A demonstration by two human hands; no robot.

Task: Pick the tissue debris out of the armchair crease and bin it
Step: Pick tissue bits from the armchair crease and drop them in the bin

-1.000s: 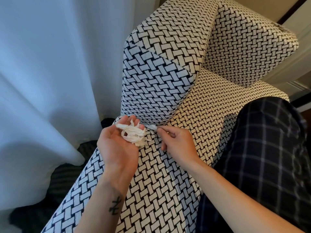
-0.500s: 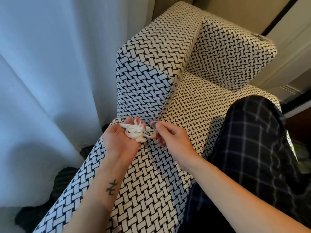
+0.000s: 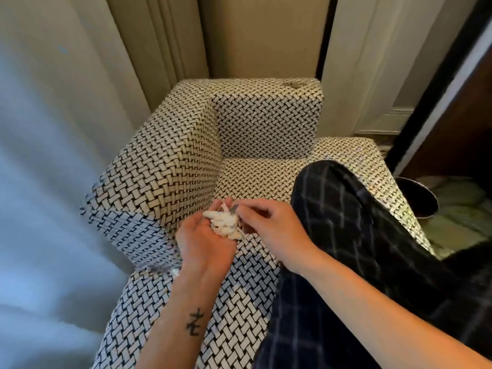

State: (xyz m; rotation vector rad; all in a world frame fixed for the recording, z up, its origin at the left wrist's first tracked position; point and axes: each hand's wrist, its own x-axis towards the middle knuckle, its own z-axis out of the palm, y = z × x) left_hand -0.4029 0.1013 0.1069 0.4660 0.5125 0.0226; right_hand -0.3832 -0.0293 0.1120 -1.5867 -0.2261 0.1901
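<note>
so the left hand (image 3: 205,242) cups the tissue wad (image 3: 224,225), right hand (image 3: 275,229) pinching its top, just above the armchair (image 3: 239,302)

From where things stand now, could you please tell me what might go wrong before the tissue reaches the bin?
The tissue wad lies loosely in the cupped left hand, shreds hanging off, so bits may fall back onto the armchair. The bin stands beyond the plaid leg and far armrest, so carrying across could scatter pieces.

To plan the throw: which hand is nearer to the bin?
Right. The right hand is across the leg from the bin; the left hand, holding the tissue, is farther away.
</note>
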